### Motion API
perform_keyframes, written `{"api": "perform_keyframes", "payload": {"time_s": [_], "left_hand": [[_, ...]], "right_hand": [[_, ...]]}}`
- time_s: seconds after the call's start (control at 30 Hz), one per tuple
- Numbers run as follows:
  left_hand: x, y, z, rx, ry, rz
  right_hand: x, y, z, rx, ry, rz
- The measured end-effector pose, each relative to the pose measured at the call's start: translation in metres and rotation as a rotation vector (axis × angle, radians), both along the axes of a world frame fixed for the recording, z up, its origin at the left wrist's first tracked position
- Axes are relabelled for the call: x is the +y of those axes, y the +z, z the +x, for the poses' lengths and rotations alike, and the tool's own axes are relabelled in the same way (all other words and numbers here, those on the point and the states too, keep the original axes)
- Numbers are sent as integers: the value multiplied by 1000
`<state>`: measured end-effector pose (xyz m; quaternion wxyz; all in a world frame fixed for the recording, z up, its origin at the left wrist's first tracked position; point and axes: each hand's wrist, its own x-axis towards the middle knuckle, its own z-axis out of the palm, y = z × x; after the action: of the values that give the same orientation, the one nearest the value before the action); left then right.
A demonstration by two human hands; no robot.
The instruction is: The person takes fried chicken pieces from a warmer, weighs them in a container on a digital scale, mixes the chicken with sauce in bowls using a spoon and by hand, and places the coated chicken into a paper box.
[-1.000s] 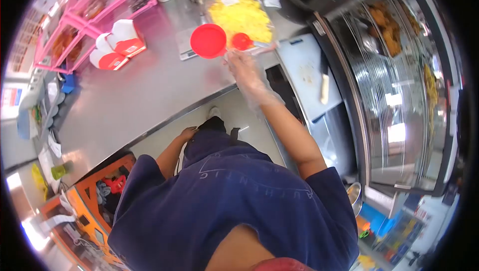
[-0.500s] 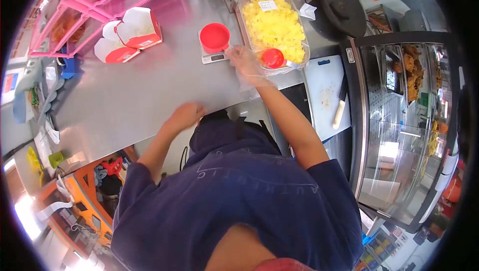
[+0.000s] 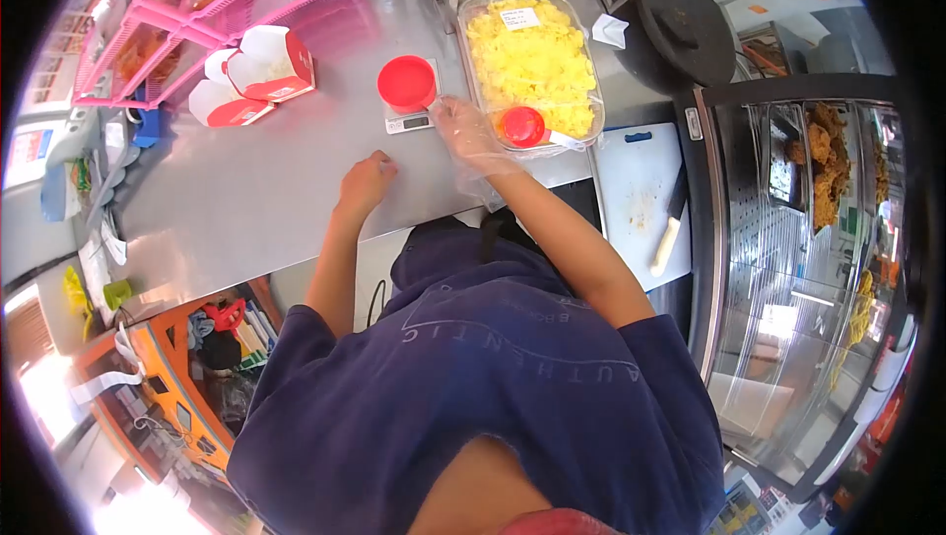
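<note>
Upper centre: a solid bright-red cup (image 3: 406, 84) on a white scale (image 3: 394, 126) with a dark display. A colourless, see-through glove (image 3: 471, 163) covers the right hand (image 3: 461, 126). Beside them, vivid yellow food (image 3: 537, 57) carries a white label (image 3: 519, 19) with dark print and a smaller red scoop (image 3: 522, 127). Upper left: a bright pink rack (image 3: 182, 20) and red-and-white boxes (image 3: 294, 79). The tabletop (image 3: 246, 205) is silver-grey. Right: a white cutting board (image 3: 631, 166) flecked with brown, a knife (image 3: 665, 246) with a cream handle, a black lid (image 3: 702, 42), and golden-brown food (image 3: 828, 166). Lower centre: a navy shirt (image 3: 483, 367) with pale lettering. Lower left: an orange cabinet (image 3: 158, 363).
</note>
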<state>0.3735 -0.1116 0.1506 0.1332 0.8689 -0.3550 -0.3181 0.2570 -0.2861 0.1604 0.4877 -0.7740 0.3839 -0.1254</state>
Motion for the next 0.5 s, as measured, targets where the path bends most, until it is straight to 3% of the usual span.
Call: {"api": "perform_keyframes", "payload": {"time_s": [0.1,0.2,0.3,0.4,0.43,0.47,0.5], "left_hand": [[-6,7,-12,20,19,-5],[-5,8,-17,5,37,-34],[-6,11,-14,29,20,-132],[-19,27,-15,236,24,-341],[-30,35,-18,404,29,-454],[-47,61,-22,446,-32,-424],[-65,77,-32,480,-59,-457]], "right_hand": [[-1,5,-8,-28,91,-155],[11,44,-29,65,45,-349],[8,89,-84,-467,-54,295],[-39,138,-146,-464,-282,-169],[-62,154,-173,-346,-363,-394],[-86,168,-198,-440,-493,-486],[-111,190,-229,-348,-559,-760]]}}
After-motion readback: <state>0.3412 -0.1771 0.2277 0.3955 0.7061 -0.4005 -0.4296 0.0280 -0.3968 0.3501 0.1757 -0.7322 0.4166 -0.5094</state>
